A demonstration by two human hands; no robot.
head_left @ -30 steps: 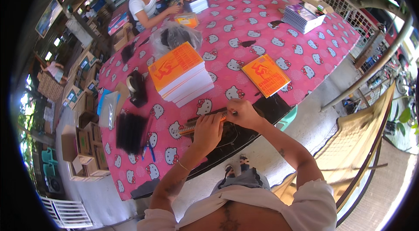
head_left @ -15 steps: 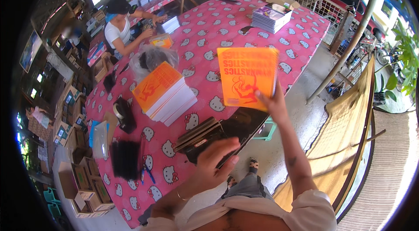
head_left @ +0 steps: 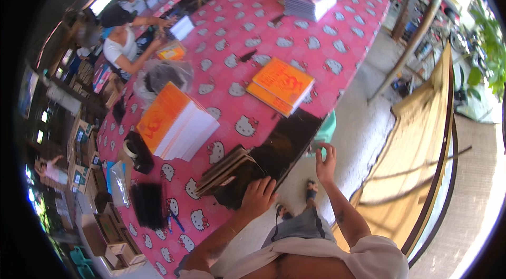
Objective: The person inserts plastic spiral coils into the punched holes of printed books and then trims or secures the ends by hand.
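My left hand (head_left: 258, 195) rests palm down, fingers stretched, on the near edge of a black board (head_left: 284, 144) at the table's front. Wooden strips (head_left: 225, 171) lie in a pile on that board, beside the hand. My right hand (head_left: 326, 163) hangs in the air off the table edge, fingers apart with nothing in them. Just past the board lie orange booklets (head_left: 282, 85), slightly offset on one another. To their left leans a tall, tilted stack of orange booklets (head_left: 182, 126), its white page edges toward me.
A tape dispenser (head_left: 138, 153), black strips (head_left: 147, 205) and blue pens (head_left: 175, 215) lie left. Behind the stack are a clear plastic bag (head_left: 163, 77) and a co-worker (head_left: 121, 49) handling booklets. More books (head_left: 311, 3) stand far right. A green stool (head_left: 328, 127) sits below the edge.
My right hand has let go of the orange booklets, which now lie on the table, and has drawn back toward me. My left hand has come down onto the black board.
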